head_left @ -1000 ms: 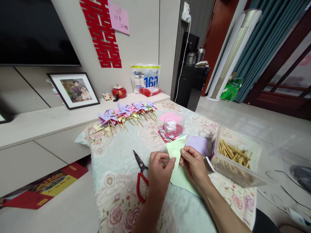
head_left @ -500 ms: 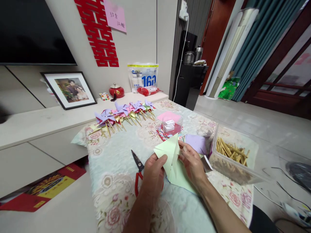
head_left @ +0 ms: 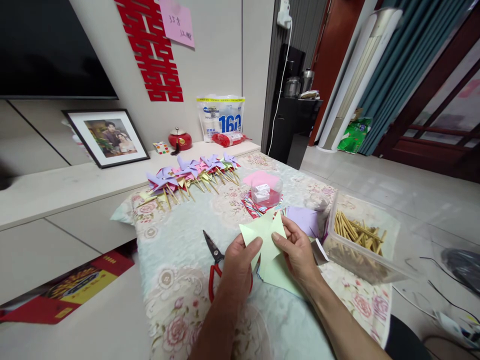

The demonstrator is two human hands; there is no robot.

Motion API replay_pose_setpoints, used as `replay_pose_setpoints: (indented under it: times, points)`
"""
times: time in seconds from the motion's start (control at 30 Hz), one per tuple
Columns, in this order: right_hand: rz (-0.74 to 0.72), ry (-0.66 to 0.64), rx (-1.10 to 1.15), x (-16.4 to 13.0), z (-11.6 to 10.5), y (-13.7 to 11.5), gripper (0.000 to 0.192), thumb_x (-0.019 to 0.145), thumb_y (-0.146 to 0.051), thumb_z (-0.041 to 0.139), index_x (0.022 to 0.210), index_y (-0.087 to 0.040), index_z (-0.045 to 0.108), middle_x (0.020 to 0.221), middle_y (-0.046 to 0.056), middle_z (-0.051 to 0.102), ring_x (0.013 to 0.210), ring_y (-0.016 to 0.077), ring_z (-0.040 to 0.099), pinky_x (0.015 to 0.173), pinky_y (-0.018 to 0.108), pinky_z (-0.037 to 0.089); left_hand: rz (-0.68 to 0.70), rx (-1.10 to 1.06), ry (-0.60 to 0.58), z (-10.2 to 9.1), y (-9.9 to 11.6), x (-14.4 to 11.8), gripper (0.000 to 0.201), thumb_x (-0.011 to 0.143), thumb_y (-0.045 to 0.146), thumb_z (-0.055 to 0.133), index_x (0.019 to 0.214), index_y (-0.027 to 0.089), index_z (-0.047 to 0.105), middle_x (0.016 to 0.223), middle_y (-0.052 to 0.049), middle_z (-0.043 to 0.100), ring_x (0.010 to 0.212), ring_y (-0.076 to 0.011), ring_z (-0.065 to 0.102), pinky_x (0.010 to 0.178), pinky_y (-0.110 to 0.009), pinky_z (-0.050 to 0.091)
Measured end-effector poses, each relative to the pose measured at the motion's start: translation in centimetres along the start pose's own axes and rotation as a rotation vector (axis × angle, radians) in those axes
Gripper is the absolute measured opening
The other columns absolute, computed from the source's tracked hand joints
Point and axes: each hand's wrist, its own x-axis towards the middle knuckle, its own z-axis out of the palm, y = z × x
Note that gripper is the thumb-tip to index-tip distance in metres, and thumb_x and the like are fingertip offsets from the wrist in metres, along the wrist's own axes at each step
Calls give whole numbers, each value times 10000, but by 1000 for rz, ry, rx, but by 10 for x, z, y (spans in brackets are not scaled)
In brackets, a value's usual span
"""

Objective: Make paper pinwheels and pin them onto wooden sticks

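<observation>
Between my two hands is a light green paper square (head_left: 265, 231) with slits cut in from its corners. My left hand (head_left: 242, 257) pinches its left part, thumb on top. On the right part, my right hand (head_left: 296, 245) presses with its thumb, the fingers behind the sheet. Beneath lies a stack of green paper (head_left: 279, 274), partly covered by my right hand. Scissors with red handles (head_left: 214, 255) rest open-bladed to the left, their handles partly hidden by my left hand.
Finished paper pinwheels (head_left: 187, 172) on sticks lie at the far edge. A clear round box (head_left: 267, 192) stands behind my hands, purple paper (head_left: 302, 220) to its right. A plastic bin (head_left: 360, 260) of short sticks sits at the table's right.
The green sheet has been turned flatter, its slit corners now spread apart. My right thumb has come onto its front. The scissors and stack stay where they were.
</observation>
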Motion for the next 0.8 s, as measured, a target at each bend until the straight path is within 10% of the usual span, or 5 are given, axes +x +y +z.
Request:
replay_pose_setpoints:
  times: [0.23, 0.53, 0.8]
  points:
    - [-139, -7, -223, 1, -7, 8, 592, 768, -353, 808, 1309, -225, 606, 1083, 86, 747, 971, 243, 698, 819, 362, 557, 8, 82, 99, -10, -12, 8, 431, 634, 261, 855, 1027, 130, 738, 935, -114, 793, 868, -284, 740, 789, -361, 571]
    - [-935, 68, -961, -8, -7, -8, 215, 885, -131, 660, 1075, -231, 682, 980, 69, 661, 947, 235, 599, 826, 410, 481, 143, 238, 283, -15, -16, 13, 410, 622, 289, 837, 983, 120, 737, 840, -87, 789, 728, -248, 736, 705, -338, 569]
    - [-845, -60, -1053, -8, -1, -6, 213, 917, -171, 622, 1110, -231, 691, 1031, 89, 698, 1008, 270, 596, 867, 459, 469, 134, 197, 225, -10, -18, 12, 401, 616, 277, 819, 979, 129, 737, 848, -80, 787, 728, -237, 728, 716, -333, 560]
